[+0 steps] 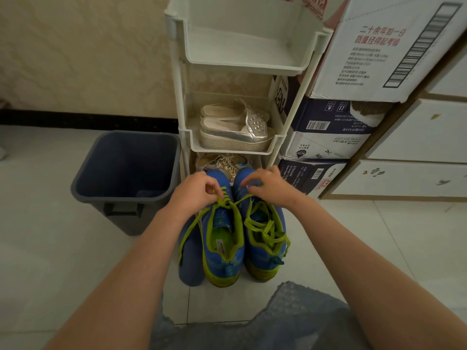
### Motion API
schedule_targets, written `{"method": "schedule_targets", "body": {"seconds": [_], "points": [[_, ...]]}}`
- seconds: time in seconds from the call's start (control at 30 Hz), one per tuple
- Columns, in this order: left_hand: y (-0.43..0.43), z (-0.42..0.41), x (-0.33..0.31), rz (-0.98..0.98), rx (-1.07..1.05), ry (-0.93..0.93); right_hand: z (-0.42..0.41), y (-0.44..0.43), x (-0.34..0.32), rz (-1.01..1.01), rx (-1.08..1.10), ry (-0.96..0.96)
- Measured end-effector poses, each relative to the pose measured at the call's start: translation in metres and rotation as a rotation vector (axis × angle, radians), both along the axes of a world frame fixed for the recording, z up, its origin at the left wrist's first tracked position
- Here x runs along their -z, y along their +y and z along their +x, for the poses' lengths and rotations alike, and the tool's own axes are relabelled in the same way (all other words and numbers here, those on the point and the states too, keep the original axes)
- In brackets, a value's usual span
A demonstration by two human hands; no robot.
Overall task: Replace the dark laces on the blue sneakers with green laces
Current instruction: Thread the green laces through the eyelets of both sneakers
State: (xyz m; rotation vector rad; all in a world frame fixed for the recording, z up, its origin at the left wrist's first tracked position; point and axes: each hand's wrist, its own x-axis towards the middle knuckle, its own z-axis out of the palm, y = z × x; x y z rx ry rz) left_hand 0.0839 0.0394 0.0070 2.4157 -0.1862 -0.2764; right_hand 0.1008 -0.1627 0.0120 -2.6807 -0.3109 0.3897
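A: Which step?
B: Threading the green lace (240,200) through the left sneaker (222,238) on the floor; left grip (197,192) and right grip (271,184) each pinch a strand; next, I'd feed the upper eyelets

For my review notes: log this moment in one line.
step: lacing left sneaker | left hand: pinches green lace | right hand: pinches same lace | right sneaker: second lace loose

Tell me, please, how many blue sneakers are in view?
2. The left sneaker stands on the floor before the white rack, its green lace pinched by the left hand and right hand; the right sneaker sits beside it. None appears hidden.
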Motion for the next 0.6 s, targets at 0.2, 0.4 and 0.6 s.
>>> {"method": "schedule_targets", "body": {"seconds": [0.2,0.4,0.6], "points": [[-0.006,-0.002,0.003,0.065,-0.006,-0.082,-0.003,0.009,0.012,0.021,-0.161,0.071],[-0.003,-0.002,0.006,0.118,0.011,-0.056,0.003,0.015,0.016,-0.078,-0.136,0.022],[-0.003,-0.002,0.006,0.144,0.082,-0.042,0.004,0.015,0.008,-0.189,0.081,-0.002]]}}
